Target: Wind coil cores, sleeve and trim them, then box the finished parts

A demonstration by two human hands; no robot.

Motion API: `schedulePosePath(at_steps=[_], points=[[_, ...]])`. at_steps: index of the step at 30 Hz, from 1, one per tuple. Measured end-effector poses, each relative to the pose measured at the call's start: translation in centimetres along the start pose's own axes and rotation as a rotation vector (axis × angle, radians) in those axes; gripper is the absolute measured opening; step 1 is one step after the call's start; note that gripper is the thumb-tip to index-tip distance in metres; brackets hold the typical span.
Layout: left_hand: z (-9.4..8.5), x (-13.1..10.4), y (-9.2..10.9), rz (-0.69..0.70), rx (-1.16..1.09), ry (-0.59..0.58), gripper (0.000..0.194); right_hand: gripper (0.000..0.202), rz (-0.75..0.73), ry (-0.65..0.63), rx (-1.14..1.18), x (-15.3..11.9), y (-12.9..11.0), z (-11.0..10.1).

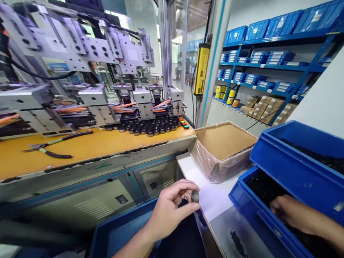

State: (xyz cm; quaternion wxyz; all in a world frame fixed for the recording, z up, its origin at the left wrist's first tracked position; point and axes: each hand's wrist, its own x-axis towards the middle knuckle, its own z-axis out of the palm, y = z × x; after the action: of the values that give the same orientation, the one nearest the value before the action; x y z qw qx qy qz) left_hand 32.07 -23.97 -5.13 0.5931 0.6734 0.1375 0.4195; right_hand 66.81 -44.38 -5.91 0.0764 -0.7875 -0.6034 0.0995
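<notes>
My left hand (174, 207) is closed in a pinch on a small dark ring-shaped part (195, 196), held between thumb and fingers over the edge of the white side table (211, 198). At the right, my right hand (286, 211) reaches into the lower blue bin (271, 226), among dark parts; its fingertips are hidden, so what they hold does not show. Above that bin sits a second blue bin (305, 164) with more black parts. Many round black parts (151, 126) stand grouped on the yellow bench (124, 143) below the machine.
Pliers (56, 144) lie on the bench before the metal machine (97, 53). A plastic-lined carton (213, 163) stands beside the blue bins. A blue crate (123, 235) is below my left arm. Blue shelving (279, 67) stands behind.
</notes>
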Motion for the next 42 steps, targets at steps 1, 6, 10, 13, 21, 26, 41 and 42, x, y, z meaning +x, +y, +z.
schedulePosePath(at_steps=[1,6,10,13,21,26,41,42], points=[[-0.4,-0.9,0.4,-0.002,-0.030,0.023,0.027,0.028,-0.018,-0.035,-0.004,0.3,-0.2,-0.3],[-2.0,-3.3,2.2,0.028,-0.024,0.048,0.029,0.024,-0.018,0.065,-0.115,2.7,-2.5,-3.3],[-1.8,-3.8,2.7,-0.020,-0.078,0.057,0.026,0.022,-0.268,0.352,-0.028,3.6,-8.2,-5.3],[-0.9,-3.9,2.8,-0.015,-0.124,0.045,0.020,0.012,-0.558,0.492,0.179,3.2,-14.0,-4.8],[1.5,-4.1,2.2,-0.084,-0.156,-0.018,0.035,0.012,-0.724,0.419,0.565,0.2,-20.1,-0.7],[2.9,-3.6,1.9,-0.198,-0.288,-0.084,0.037,0.011,-0.710,0.423,0.667,0.0,-19.7,-0.7],[3.5,-4.4,0.9,-0.199,-0.308,-0.059,0.035,0.034,-0.866,0.525,0.455,0.6,-19.4,0.3],[3.4,-4.4,0.8,-0.197,-0.305,-0.057,0.035,0.031,-0.877,0.558,0.415,0.6,-19.4,0.4]])
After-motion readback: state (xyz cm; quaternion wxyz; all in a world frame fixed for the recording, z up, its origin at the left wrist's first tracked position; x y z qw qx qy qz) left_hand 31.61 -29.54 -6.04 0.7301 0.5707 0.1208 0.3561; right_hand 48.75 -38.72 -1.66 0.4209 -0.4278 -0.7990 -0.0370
